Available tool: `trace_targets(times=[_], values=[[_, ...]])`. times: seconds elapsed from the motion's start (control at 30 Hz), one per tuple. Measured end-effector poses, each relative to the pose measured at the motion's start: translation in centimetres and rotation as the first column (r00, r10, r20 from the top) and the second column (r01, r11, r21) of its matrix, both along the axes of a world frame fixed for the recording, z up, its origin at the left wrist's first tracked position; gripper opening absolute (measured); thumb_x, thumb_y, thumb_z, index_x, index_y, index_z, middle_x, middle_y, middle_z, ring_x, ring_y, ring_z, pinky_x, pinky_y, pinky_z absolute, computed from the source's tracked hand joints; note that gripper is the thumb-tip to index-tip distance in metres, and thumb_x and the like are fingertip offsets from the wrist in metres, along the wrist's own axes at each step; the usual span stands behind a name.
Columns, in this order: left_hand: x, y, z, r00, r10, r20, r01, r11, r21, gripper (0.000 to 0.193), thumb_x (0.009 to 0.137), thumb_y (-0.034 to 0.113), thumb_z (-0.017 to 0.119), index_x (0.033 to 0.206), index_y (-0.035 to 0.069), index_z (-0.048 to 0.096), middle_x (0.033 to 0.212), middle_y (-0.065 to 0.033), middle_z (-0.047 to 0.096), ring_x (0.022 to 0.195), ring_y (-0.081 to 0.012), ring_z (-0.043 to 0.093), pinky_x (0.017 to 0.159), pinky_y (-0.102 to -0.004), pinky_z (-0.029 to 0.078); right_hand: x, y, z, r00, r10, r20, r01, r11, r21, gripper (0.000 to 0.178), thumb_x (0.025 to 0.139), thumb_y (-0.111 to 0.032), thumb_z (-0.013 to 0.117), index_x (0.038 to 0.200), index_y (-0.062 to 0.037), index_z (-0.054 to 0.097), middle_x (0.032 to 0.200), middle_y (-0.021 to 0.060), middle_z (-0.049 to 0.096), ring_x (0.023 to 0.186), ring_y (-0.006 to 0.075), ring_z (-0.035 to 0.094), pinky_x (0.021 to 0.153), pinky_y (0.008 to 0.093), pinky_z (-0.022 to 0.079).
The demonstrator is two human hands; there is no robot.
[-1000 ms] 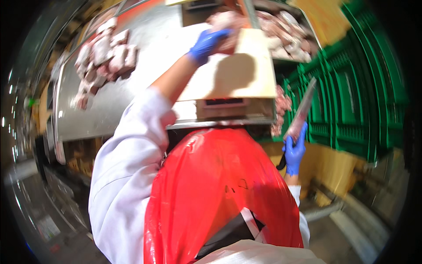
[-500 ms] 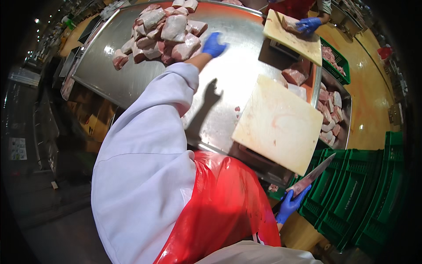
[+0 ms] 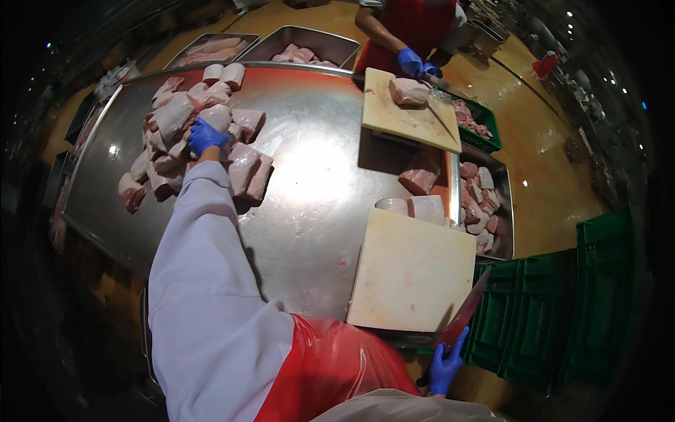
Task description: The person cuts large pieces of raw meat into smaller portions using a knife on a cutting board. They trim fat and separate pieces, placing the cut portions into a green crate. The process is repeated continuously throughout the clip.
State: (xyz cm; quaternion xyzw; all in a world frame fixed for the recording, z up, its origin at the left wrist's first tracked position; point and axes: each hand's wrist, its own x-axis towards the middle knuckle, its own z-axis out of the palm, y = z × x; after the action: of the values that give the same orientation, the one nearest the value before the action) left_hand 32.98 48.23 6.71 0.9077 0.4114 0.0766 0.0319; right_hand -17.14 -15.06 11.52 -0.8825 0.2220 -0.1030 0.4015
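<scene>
A heap of pale raw meat (image 3: 172, 119) lies on the left part of the steel table (image 3: 302, 267). My left hand (image 3: 207, 137), in a blue glove, is in the heap, its fingers curled against a piece of meat (image 3: 215, 118); part of the grip is hidden. Low at the right, my right hand (image 3: 444, 369), also gloved in blue, is closed round the handle of a long-bladed knife (image 3: 465, 309). The blade points up and away, beside the right edge of a white cutting board (image 3: 415, 271) with no meat on it.
Across the table a co-worker's gloved hands (image 3: 415, 63) are at a meat chunk (image 3: 409, 91) on another cutting board (image 3: 383, 119). Meat fills a steel tub (image 3: 505, 232) and a green basket (image 3: 485, 112). Stacked green crates (image 3: 524, 309) stand at the right.
My left hand has gone from beside the heap onto the meat and curled its fingers. My view has shifted. My right hand still holds the knife, now more upright.
</scene>
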Motion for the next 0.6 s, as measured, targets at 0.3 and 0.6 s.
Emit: trace_targets(times=[0.3, 0.6], values=[[-4.2, 7.4, -6.2, 0.803, 0.168, 0.571, 0.431, 0.498, -0.752, 0.064, 0.069, 0.022, 0.083, 0.122, -0.006, 0.06, 0.111, -0.017, 0.069, 0.092, -0.0277, 0.068, 0.081, -0.0388, 0.056, -4.5, -2.8, -2.7, 0.995, -0.047, 0.091, 0.038, 0.994, 0.103, 0.081, 0.09, 0.003, 0.052, 0.162, -0.0152, 0.02, 0.07, 0.0013, 0.059, 0.056, 0.008, 0.053, 0.052, 0.027, 0.047], [-20.6, -28.8, 6.5, 0.19, -0.865, 0.464, 0.909, -0.023, -0.416, 0.092, 0.056, 0.039, 0.089, 0.131, 0.004, 0.051, 0.124, -0.0214, 0.061, 0.118, -0.0362, 0.06, 0.099, -0.043, 0.049, -5.3, -7.1, -1.0, 0.981, 0.01, 0.195, -0.051, 0.978, 0.203, 0.079, 0.093, 0.005, 0.049, 0.162, -0.0213, 0.021, 0.071, -0.0003, 0.059, 0.055, 0.0069, 0.056, 0.049, 0.025, 0.046]])
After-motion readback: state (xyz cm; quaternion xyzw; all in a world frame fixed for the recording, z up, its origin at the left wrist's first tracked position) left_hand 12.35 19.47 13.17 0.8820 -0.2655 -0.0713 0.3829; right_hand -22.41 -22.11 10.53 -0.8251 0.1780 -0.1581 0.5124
